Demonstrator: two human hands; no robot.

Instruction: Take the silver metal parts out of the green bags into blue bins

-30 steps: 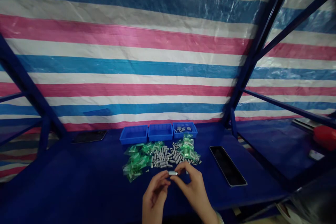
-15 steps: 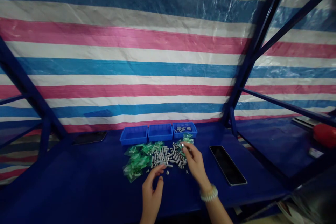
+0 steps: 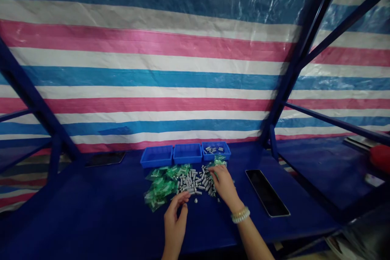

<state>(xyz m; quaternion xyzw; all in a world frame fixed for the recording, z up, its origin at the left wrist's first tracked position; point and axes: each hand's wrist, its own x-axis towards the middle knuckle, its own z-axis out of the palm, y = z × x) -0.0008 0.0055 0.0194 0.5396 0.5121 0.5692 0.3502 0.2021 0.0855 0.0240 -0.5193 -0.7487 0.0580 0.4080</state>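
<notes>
A pile of small grey metal cylinders and screw-like bits [image 3: 191, 179] lies on the blue table. My right hand [image 3: 224, 185], wearing a beaded bracelet [image 3: 240, 215], reaches over the pile's right side. Its thumb and fingertips are drawn close together at the parts; what is between them is too small to make out. In front of the pile is my left hand [image 3: 176, 219], thumb apart from loosely bent fingers, with nothing seen in it. A tiny shiny piece [image 3: 196, 200] lies alone between the hands. Left of the pile are green-tinted clear plastic packets [image 3: 160, 189].
Behind the pile stand three blue trays in a row: left [image 3: 157, 157], middle [image 3: 187, 153] and right [image 3: 216, 157], the right one holding several metal parts. A dark phone-like slab [image 3: 267, 193] lies at right, another [image 3: 105, 159] at far left. Blue frame posts [image 3: 282, 89] flank the table.
My right hand has lowered towards the metal pile; the shiny piece at its fingertips earlier is no longer visible. My left hand has barely moved. The view has shifted slightly.
</notes>
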